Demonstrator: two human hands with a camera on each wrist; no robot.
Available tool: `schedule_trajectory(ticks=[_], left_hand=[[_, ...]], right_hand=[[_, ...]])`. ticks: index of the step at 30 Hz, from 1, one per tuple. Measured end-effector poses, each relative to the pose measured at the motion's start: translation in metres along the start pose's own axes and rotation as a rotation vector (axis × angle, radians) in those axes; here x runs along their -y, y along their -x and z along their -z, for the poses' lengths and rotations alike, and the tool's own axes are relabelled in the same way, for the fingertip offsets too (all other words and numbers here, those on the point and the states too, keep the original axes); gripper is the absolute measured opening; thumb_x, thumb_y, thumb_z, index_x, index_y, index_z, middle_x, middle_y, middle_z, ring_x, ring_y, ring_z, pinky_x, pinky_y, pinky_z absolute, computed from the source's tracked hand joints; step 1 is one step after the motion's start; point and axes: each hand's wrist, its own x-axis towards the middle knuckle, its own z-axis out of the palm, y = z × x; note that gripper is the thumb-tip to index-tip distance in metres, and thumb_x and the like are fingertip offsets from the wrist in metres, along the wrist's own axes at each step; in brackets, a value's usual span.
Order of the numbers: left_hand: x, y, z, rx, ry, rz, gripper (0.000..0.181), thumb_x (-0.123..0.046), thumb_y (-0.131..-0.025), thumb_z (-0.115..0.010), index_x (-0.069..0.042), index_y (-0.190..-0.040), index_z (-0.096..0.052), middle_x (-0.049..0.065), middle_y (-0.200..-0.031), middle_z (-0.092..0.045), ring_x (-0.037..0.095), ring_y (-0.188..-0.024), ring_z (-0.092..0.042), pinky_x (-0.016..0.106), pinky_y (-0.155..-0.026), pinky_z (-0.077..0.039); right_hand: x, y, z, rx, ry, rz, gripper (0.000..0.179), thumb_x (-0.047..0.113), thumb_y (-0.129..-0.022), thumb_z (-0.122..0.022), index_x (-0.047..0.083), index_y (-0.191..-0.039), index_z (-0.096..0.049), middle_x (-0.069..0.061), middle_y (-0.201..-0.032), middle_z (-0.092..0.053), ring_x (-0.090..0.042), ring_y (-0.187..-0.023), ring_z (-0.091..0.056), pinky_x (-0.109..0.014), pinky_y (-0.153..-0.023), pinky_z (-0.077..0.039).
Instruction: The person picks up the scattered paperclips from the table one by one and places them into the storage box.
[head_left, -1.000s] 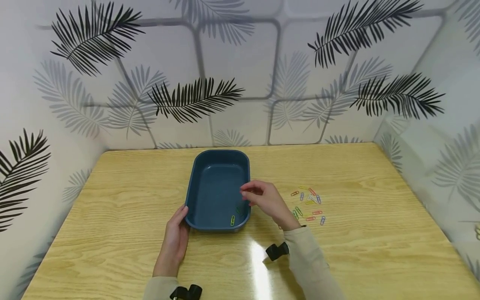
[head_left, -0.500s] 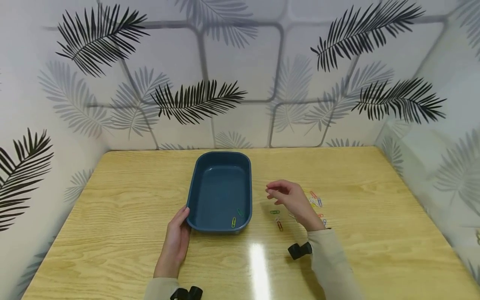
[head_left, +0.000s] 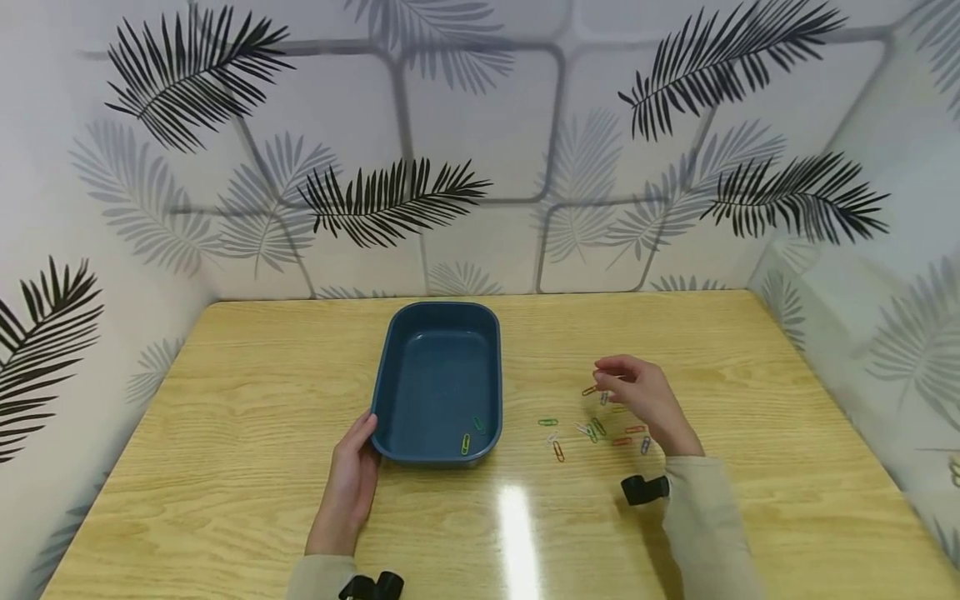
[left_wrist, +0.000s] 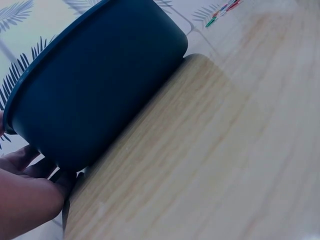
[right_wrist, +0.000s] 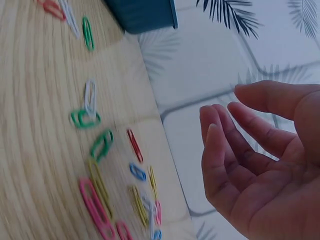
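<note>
Over paperclips (head_left: 597, 427), farther right than before, right hand (head_left: 647, 393) half-spread, seemingly empty; left hand (head_left: 356, 467) clasped on tray (head_left: 442, 375).

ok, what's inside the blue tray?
One yellow clip and one green clip, both toward the near right corner. Anything tight against the near wall of the tray would be hidden.

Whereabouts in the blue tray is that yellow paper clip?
In the head view, the yellow paper clip lies at the near end of the blue tray, right of centre, just left of the green clip.
</note>
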Motion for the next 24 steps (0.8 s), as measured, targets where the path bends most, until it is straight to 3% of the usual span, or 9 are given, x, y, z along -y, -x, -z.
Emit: schedule_trajectory(ticks=[10, 17, 24], left_hand=[[0.001, 0.0, 0.001, 0.005, 0.002, 0.005, 0.057, -0.022, -0.106, -0.035, 0.009, -0.15, -0.016, 0.02, -0.156, -0.016, 0.025, -0.144, -0.011, 0.036, -0.117, -0.007], [0.004, -0.001, 0.003, 0.012, 0.008, 0.0, 0.054, -0.02, -0.106, -0.034, 0.009, -0.149, -0.018, 0.019, -0.155, -0.018, 0.025, -0.144, -0.012, 0.036, -0.117, -0.008], [0.001, 0.0, 0.003, 0.018, 0.001, -0.006, 0.056, -0.021, -0.106, -0.035, 0.008, -0.15, -0.016, 0.019, -0.156, -0.017, 0.024, -0.144, -0.011, 0.036, -0.117, -0.008]], right_hand=[[-0.015, -0.001, 0.031, -0.09, 0.082, -0.075, 0.043, 0.017, -0.098, -0.058, -0.011, -0.131, -0.051, -0.023, -0.119, -0.056, -0.022, -0.097, -0.058, -0.032, -0.082, -0.053], [-0.028, -0.004, 0.036, -0.037, 0.196, -0.191, 0.044, 0.015, -0.096, -0.06, -0.013, -0.129, -0.05, -0.029, -0.117, -0.056, -0.029, -0.09, -0.06, -0.033, -0.071, -0.052], [-0.029, -0.008, 0.041, -0.03, 0.345, -0.181, 0.045, 0.01, -0.088, -0.069, -0.017, -0.12, -0.053, -0.03, -0.106, -0.059, -0.027, -0.08, -0.06, -0.032, -0.063, -0.051]])
